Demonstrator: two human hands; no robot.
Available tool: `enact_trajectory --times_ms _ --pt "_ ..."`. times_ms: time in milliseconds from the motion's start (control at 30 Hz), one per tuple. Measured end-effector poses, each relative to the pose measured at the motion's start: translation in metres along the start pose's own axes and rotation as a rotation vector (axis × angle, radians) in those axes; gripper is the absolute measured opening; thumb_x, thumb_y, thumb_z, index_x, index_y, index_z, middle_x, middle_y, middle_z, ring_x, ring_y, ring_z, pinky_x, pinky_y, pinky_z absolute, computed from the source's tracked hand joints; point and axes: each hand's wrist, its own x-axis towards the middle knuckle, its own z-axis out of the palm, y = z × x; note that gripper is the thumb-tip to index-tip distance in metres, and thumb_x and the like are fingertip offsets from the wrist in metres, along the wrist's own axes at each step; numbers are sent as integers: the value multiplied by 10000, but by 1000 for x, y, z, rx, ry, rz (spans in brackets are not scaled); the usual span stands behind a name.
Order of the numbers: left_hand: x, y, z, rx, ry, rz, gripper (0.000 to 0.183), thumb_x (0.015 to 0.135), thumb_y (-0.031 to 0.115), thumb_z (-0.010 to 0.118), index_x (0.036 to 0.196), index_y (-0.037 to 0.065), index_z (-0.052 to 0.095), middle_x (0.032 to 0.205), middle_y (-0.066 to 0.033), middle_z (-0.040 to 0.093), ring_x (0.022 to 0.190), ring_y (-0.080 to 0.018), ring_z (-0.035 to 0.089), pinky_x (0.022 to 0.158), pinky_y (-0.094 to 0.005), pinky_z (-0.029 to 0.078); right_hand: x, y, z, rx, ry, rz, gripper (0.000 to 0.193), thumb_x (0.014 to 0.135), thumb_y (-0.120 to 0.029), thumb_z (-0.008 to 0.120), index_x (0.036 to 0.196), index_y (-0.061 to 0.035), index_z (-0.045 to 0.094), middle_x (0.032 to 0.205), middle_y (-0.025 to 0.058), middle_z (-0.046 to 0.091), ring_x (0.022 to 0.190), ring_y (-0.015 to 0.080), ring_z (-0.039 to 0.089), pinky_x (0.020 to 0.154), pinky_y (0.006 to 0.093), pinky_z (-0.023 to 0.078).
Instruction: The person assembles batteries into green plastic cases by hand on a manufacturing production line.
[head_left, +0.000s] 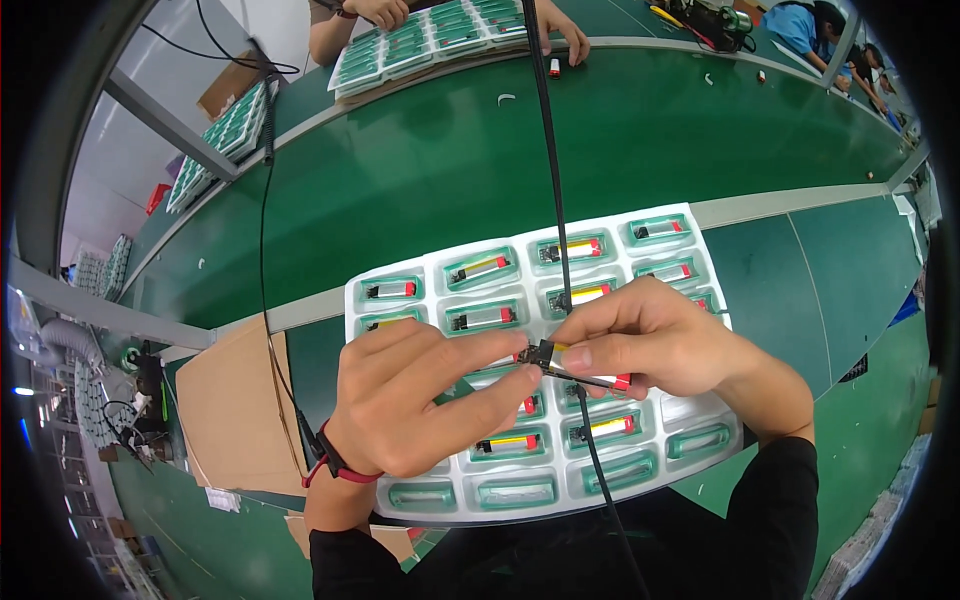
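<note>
Over a white tray [690, 408], both my hands meet on a small battery [558, 358] with a yellow label, a red end and black parts at its other end. My right hand [675, 345] grips the battery's body between thumb and fingers. At the black end, the thumb and index finger of my left hand [405, 400] close in a pinch; fine details between those fingertips are too small to make out. Similar batteries [484, 268] lie singly in the tray's green-lined pockets, while several pockets along the near edge hold none. My left wrist wears a red and black band [328, 455].
A black cable [556, 170] hangs in front of the tray, passing near my hands. Brown cardboard [235, 405] lies to the left. Beyond the green belt [400, 165], another person's hands [562, 35] are beside a filled tray [440, 45]. More people work at the far right.
</note>
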Motion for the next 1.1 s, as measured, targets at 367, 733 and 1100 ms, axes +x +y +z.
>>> enact_trajectory --times_ms 367,733,1100 --pt "-1 6 18 -291 143 -211 268 572 -71 726 775 52 602 911 -126 696 586 -156 619 491 -225 458 6 9 -7 47 -84 -134 265 918 -188 626 1102 0 659 711 0 601 538 39 474 482 199 365" --pt "2 10 26 -478 139 -432 287 585 -64 728 792 55 568 821 -99 626 645 -137 580 501 -221 434 12 16 -13 -332 -97 -363 292 901 -191 656 1126 -4 658 803 6 606 647 44 501 555 207 399" --pt "-9 -10 24 -1339 517 -468 387 650 -45 559 1007 54 446 1054 -87 404 894 -226 545 750 -377 473 14 20 3 251 -154 -181 286 947 -129 566 1174 46 550 1025 109 638 928 167 653 762 285 568"
